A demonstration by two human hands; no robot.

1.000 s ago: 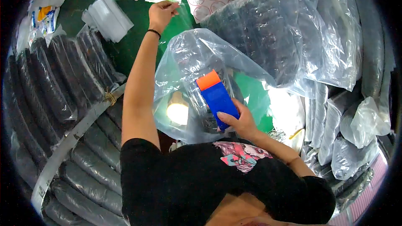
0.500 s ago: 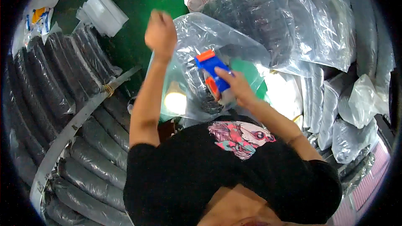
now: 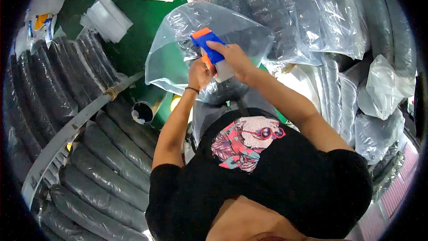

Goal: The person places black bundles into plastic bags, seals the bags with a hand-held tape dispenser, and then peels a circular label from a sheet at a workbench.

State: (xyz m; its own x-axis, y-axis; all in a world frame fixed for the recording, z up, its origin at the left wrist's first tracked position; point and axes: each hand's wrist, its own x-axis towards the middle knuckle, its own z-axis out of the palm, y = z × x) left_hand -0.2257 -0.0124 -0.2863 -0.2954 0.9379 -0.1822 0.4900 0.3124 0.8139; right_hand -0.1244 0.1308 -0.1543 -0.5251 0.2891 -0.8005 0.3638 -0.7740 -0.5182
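Note:
In front of my chest, my right hand (image 3: 237, 61) grips a blue and orange tape dispenser (image 3: 209, 44) that carries a roll of tape. Close against its lower left side is my left hand (image 3: 200, 74), with the fingers curled in; what they hold is hidden. A large clear plastic bag (image 3: 167, 56) spreads out beneath and beyond both hands. Dark packed material (image 3: 223, 90) shows through the plastic just under the hands.
Long black plastic-wrapped bundles (image 3: 107, 151) fill the left side, crossed by a grey curved strip (image 3: 67, 140). A tube-shaped container (image 3: 145, 110) stands near my left forearm. Bagged dark goods (image 3: 285, 18) pile up at the far right. Folded clear plastic (image 3: 107, 17) lies on the green surface.
My left hand has come down from the far side to beside the tape dispenser. My right hand and the dispenser have shifted left and farther away. The clear bag has spread leftward.

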